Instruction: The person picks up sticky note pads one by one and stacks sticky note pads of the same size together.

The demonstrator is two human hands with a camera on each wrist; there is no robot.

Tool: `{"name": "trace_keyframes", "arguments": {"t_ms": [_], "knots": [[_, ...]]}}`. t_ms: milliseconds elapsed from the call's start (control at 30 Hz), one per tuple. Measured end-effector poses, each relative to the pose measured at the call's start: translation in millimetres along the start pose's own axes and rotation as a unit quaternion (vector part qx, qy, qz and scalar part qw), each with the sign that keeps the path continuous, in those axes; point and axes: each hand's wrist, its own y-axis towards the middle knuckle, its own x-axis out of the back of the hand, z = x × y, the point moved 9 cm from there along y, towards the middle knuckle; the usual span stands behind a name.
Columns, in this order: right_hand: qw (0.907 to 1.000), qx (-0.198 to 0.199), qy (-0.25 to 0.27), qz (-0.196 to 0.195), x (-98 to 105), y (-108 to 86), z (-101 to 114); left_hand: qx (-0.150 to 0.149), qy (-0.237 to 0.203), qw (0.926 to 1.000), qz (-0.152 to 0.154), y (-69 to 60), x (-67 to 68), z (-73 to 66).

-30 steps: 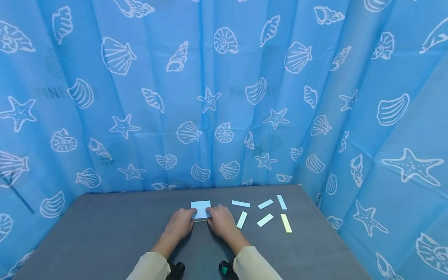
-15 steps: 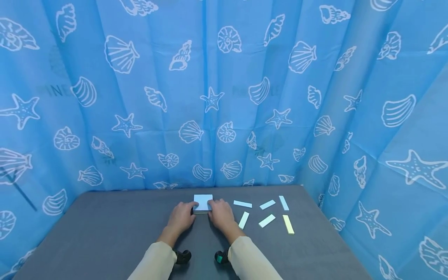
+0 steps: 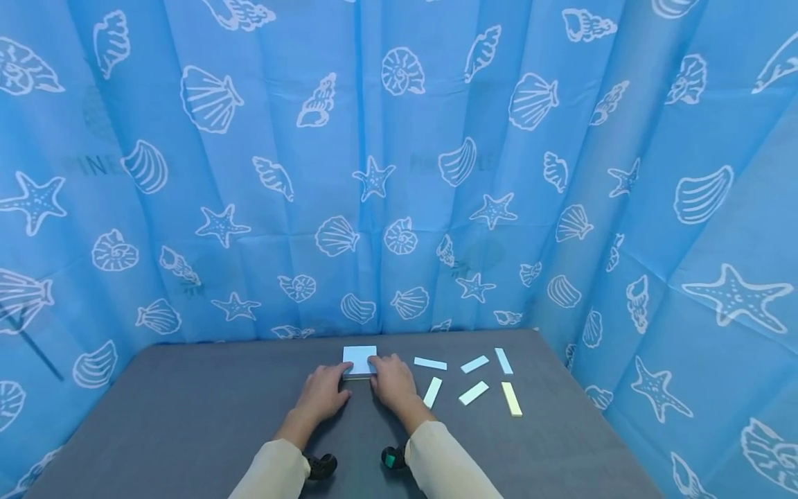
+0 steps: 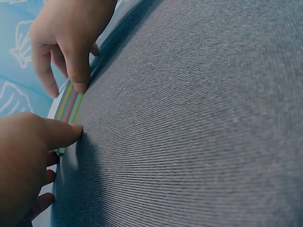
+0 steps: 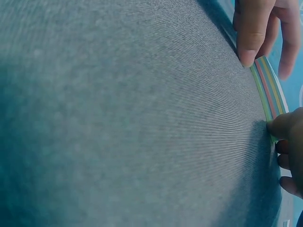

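In the head view, a flat rectangular stack with a pale blue-white top lies on the table in front of both hands. Green, red and yellow layers show along its near side in the wrist views. My right hand grips its right end, the thumb at the near side and the fingers beyond. My left hand is spread at the left end. One of its fingers touches the stack's left edge, while the thumb stands apart on the near side. The left hand's other fingers are partly hidden.
Right of the stack lie several small flat strips, among them a pale blue strip, a pale green strip and a yellow strip. A grey cloth covers the table. A blue shell-print curtain hangs behind.
The stack moved a little away from the person, both hands going with it. Since then my left thumb has drawn off the near side and the left hand has opened out; the right stays put.
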Motion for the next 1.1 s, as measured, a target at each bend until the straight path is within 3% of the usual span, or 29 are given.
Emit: {"name": "trace_keyframes", "arguments": {"t_ms": [200,500,600,867,1100], "knots": [[0.9980,-0.011,0.062,-0.008,0.1,-7.9,-6.7,-0.003,-0.019,0.9998,-0.004,-8.0,-1.3,-3.0],[0.9909,0.000,0.130,0.037,7.3,-25.6,-6.3,0.015,-0.023,0.9996,-0.011,-10.9,1.3,-2.9],[0.9886,0.012,0.146,0.036,14.0,-33.0,-5.8,0.021,-0.027,0.9994,-0.008,-11.3,1.3,-2.3],[0.9872,0.065,0.144,0.014,32.6,-60.5,-8.9,0.022,-0.044,0.9988,-0.006,-13.2,-1.9,-0.6],[0.9859,0.087,0.141,-0.020,48.5,-78.6,-23.6,0.018,-0.051,0.9985,-0.006,-10.9,-1.8,-1.5]]}}
